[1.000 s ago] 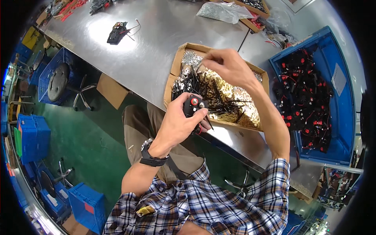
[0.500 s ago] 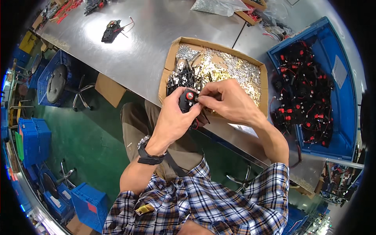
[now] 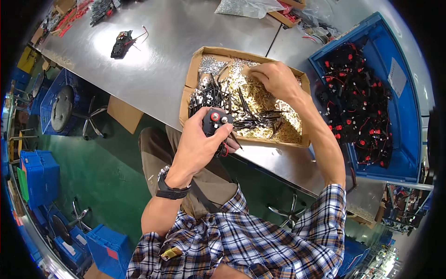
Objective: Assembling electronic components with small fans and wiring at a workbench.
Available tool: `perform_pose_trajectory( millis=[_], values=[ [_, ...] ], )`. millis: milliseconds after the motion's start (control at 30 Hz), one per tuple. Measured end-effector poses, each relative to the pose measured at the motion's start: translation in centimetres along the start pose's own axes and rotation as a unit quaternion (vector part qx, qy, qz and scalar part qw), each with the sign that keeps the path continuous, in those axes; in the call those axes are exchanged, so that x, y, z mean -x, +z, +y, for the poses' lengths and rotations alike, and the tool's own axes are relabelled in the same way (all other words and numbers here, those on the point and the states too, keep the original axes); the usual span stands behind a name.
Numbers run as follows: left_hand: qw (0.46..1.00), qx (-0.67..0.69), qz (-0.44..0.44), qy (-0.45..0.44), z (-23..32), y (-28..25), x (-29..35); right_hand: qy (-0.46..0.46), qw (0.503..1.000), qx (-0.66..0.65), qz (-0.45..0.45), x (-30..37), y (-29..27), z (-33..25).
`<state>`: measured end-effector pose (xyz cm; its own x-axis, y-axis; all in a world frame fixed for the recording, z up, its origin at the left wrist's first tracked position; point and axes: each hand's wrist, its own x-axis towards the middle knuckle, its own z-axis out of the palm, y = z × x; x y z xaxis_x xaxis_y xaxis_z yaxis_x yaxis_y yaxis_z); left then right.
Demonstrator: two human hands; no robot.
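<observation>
My left hand [image 3: 194, 144] is closed round a small black plastic housing [image 3: 208, 122] in front of the cardboard tray's near left corner. On the housing's upper face sit a red round terminal [image 3: 215, 116] and a silver metal post, with the left thumb close to the post. A red wire shows below the fingers. My right hand [image 3: 282, 84] reaches into the far right part of the shallow cardboard tray [image 3: 186, 100], fingers bent together over loose small metal parts. What its fingertips hold, if anything, is hidden. Silver nuts, brass-coloured pieces and black leads [image 3: 241, 122] fill the tray.
A blue bin [image 3: 408, 153] at the right holds many similar black housings with red terminals. Another black housing with a wire [image 3: 121, 45] lies alone on the metal table [image 3: 162, 28]. A clear plastic bag [image 3: 248, 8] lies at the far edge. Blue crates and stools stand on the floor at left.
My right hand has left the housing and moved up and right into the tray. My left hand keeps the housing, whose metal post now shows. The view has shifted slightly.
</observation>
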<state>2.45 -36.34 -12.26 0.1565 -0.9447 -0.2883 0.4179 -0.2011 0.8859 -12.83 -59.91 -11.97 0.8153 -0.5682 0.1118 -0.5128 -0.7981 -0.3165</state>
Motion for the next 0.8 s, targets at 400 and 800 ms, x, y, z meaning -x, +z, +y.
perform_pose_trajectory(
  millis=[400, 800],
  values=[
    [1.0, -0.011, -0.001, -0.001, 0.0, -0.1, 0.1, -0.003, 0.999, 0.016, -0.032, -0.6, 0.5, -0.8],
    [1.0, -0.006, -0.005, -0.009, 0.1, 0.0, 0.1, -0.033, 0.972, -0.21, -0.103, 5.0, -3.0, -10.3]
  ],
)
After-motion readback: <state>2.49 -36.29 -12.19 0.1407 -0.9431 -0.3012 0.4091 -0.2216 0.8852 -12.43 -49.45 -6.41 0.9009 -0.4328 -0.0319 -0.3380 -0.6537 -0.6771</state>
